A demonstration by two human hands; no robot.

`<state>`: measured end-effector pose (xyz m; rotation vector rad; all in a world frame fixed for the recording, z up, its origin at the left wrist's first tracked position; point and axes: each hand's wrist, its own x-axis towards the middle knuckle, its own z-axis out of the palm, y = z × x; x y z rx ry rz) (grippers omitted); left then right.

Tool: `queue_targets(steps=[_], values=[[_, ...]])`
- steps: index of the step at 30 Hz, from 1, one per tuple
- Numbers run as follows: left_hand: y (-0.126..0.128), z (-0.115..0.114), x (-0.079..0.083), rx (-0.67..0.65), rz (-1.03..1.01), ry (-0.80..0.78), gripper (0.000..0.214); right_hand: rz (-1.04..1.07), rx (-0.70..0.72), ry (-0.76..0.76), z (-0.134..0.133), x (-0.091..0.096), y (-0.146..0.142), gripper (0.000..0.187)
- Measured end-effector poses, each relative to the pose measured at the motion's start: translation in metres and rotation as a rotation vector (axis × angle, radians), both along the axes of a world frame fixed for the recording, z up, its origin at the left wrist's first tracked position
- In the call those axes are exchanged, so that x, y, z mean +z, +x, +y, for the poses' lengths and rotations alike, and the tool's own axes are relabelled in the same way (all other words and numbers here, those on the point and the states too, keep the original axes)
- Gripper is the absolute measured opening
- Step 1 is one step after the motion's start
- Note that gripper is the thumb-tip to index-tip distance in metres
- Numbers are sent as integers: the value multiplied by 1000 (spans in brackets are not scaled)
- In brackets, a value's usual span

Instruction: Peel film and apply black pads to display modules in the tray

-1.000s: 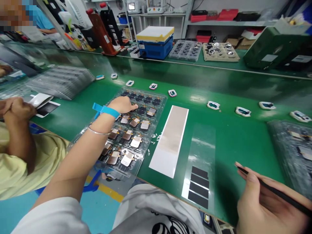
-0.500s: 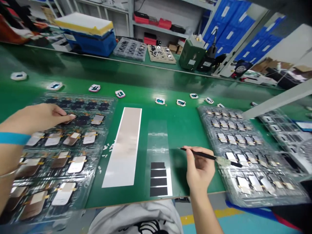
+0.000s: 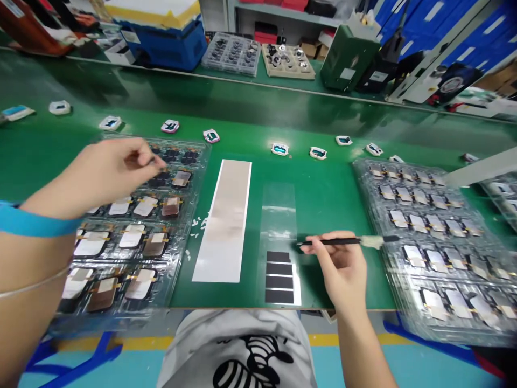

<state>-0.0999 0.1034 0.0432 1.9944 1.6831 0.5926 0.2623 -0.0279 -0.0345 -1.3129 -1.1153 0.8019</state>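
Note:
My left hand [image 3: 109, 170] hovers over the far rows of a clear plastic tray [image 3: 133, 226] filled with small flat parts. Its fingers are pinched on a small part I cannot make out clearly. A blue band is on that wrist. My right hand [image 3: 341, 267] grips black tweezers [image 3: 335, 242] level, their tip at the edge of a clear film strip [image 3: 278, 215]. Three black rectangular pads [image 3: 279, 276] lie on that strip's near end. A long pale strip [image 3: 224, 218] lies between the tray and the film.
A second clear tray [image 3: 428, 242] of parts sits at the right, near the table's front edge. Several small white-framed parts [image 3: 278, 149] lie in a row across the green belt. A blue-and-yellow box [image 3: 161, 32], trays and a green case [image 3: 347, 56] stand at the back.
The view has swung right and down. My left hand has lifted from the tray's far row with its fingers pinched. My right hand has brought the tweezers to the film strip.

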Motion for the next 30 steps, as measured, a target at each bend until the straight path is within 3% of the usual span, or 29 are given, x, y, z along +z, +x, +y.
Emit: queue_targets(steps=[3, 7, 10, 12, 15, 17, 30], values=[[50, -28, 0, -234, -4, -40, 7, 6, 80, -93, -8, -3, -3, 17], [109, -71, -10, -594, -32, -136, 11, -5, 89, -133, -20, -9, -5, 15], [134, -92, -24, -823, -71, -163, 12, -19, 79, -124, -24, -10, -5, 15], [141, -98, -34, -933, -44, -44, 16, -28, 69, -112, -25, -11, -6, 14], [144, -99, -47, -971, 20, 212, 20, -39, 64, -106, -26, -10, -5, 13], [144, -98, -54, -952, 35, 299, 21, -40, 70, -109, -27, -11, -5, 13], [144, -100, -60, -915, 40, 306, 20, -21, 54, -111, -28, -14, -3, 16]])
